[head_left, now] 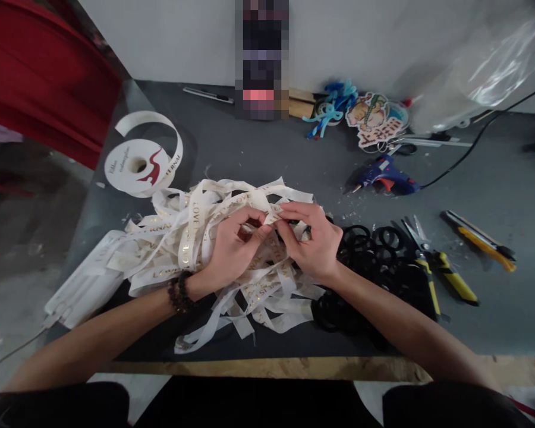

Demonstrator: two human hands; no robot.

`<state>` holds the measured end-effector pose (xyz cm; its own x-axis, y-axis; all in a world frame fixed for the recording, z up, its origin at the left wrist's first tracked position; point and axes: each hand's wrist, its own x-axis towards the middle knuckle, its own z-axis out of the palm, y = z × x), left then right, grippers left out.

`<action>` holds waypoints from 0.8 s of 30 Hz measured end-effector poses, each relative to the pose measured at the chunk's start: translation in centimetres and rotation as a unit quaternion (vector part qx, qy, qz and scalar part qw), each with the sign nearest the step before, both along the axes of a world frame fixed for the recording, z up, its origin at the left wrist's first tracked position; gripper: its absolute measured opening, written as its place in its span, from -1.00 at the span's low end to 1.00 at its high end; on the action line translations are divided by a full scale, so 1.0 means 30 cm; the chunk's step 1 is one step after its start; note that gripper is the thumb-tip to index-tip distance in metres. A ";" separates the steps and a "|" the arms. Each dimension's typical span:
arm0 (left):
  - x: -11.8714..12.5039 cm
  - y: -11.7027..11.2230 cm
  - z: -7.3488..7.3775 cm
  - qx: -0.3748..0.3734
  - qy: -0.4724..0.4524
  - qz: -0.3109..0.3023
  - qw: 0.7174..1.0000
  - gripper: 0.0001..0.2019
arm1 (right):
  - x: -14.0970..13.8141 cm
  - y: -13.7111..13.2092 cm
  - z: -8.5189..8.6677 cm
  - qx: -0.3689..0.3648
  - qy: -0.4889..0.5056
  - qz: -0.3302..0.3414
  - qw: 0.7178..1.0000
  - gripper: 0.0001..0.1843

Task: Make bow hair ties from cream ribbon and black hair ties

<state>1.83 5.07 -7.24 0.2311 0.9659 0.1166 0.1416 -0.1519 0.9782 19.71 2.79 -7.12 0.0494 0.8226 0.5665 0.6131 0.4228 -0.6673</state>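
A white ribbon with gold lettering (273, 215) is pinched between both my hands above a loose heap of similar ribbon strips (160, 276). My left hand (236, 244) grips it with thumb and forefinger, a dark beaded bracelet at its wrist. From the other side my right hand (312, 239) closes its thumb and fingers on the same piece, the fingertips of both hands almost meeting. Just right of the heap lies a pile of black elastic rings (390, 239), partly hidden under my right forearm.
A ribbon spool (120, 169) lies at the left, above a white power strip (89, 276). On the right are a blue glue gun (386, 175), yellow-handled pliers (457, 279) and a yellow utility knife (481, 241). Blue pipe cleaners (325, 116) and scissors (401, 147) lie by the wall.
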 end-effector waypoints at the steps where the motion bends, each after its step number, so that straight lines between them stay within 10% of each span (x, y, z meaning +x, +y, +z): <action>1: 0.000 0.000 0.000 0.002 0.000 0.004 1.000 -0.84 | 0.000 0.002 -0.001 0.004 -0.005 0.003 1.000 -0.69; 24: 0.002 -0.003 0.007 -0.053 -0.043 -0.066 0.995 -0.74 | 0.007 0.007 -0.010 -0.002 -0.050 0.016 0.999 -0.76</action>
